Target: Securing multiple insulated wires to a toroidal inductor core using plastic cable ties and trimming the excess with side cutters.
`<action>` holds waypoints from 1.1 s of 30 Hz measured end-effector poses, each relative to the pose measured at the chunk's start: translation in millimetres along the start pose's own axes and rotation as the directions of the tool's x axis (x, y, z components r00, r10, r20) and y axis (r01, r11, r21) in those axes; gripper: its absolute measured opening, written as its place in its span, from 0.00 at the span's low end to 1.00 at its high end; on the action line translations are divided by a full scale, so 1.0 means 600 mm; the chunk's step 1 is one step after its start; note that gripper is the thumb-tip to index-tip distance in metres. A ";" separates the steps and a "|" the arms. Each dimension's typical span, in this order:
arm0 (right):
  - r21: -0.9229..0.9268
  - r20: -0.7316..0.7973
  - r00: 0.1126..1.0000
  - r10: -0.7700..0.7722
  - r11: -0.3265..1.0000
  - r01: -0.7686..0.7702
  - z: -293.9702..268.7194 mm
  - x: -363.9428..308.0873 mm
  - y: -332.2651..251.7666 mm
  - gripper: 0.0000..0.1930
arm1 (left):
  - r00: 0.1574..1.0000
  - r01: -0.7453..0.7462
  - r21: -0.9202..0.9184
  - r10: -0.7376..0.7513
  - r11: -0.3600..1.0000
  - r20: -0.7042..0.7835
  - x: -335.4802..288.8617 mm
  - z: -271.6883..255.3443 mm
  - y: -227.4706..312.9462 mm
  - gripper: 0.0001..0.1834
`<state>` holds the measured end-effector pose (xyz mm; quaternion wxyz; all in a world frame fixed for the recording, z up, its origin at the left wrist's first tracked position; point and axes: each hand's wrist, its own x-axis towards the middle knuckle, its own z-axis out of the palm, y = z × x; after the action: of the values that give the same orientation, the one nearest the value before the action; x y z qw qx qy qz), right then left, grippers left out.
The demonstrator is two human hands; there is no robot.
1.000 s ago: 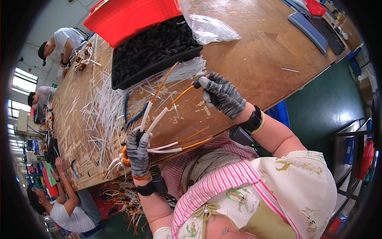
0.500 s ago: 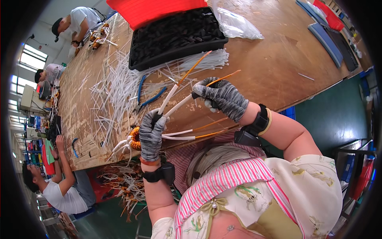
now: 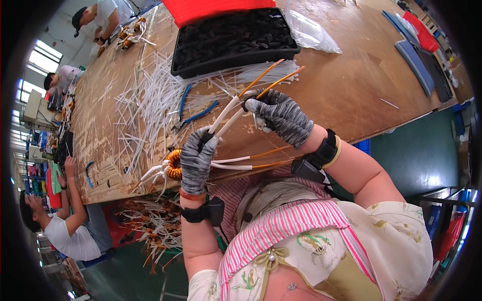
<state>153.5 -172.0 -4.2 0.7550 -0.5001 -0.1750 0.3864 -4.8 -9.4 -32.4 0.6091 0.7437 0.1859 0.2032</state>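
Note:
A copper-wound ring coil point(image 3: 174, 164) with white-sleeved leads lies at the table's near edge, beside my left hand. In a grey knit glove, my left hand point(image 3: 196, 164) is closed round two white-sleeved wires point(image 3: 227, 120), with a small black piece at its fingertips. Their bare copper ends point(image 3: 273, 80) point up and to the right. My gloved right hand point(image 3: 282, 119) pinches the lower wire where its sleeve meets the copper, at another small black piece point(image 3: 246, 104). Two more leads point(image 3: 236, 163) stretch right below my hands.
White cable ties point(image 3: 150, 100) lie strewn left of blue-handled cutters point(image 3: 201, 114). Behind stand a black tray point(image 3: 221, 70) of small black pieces, a red bin point(image 3: 211, 11) and a clear plastic bag point(image 3: 314, 35). More coils point(image 3: 150, 220) are heaped below the table edge. Co-workers sit at left.
My right hand has moved slightly down and right, drawing the lower wire closer to the upper one. Their copper ends now lie nearer together. The whole view has shifted a little.

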 end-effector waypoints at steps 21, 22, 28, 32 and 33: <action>-0.236 0.062 0.972 0.229 0.949 -0.208 0.074 0.007 0.097 0.13 | 0.994 -0.108 0.084 0.106 0.991 0.024 -0.006 -0.007 -0.003 0.14; -0.309 0.055 0.993 0.106 0.947 -0.084 0.076 0.005 0.113 0.13 | 0.994 -0.108 0.085 0.107 0.991 0.021 -0.006 -0.006 -0.004 0.14; -0.266 0.050 0.973 0.224 0.942 -0.203 0.077 0.000 0.104 0.12 | 0.994 -0.107 0.090 0.104 0.990 0.033 -0.007 -0.009 -0.001 0.14; -0.123 0.023 0.983 0.180 0.977 -0.176 0.078 -0.006 0.109 0.12 | 0.998 -0.034 0.036 0.032 0.999 0.059 -0.006 -0.007 0.004 0.14; -0.122 0.025 0.983 0.180 0.977 -0.176 0.077 -0.006 0.112 0.12 | 0.997 -0.026 0.014 0.025 1.000 0.070 -0.005 -0.008 0.002 0.14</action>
<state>93.4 -132.6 -43.1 0.6829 -0.5509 -0.1656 0.4502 -9.6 -7.2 -30.8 0.6071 0.7572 0.1566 0.1834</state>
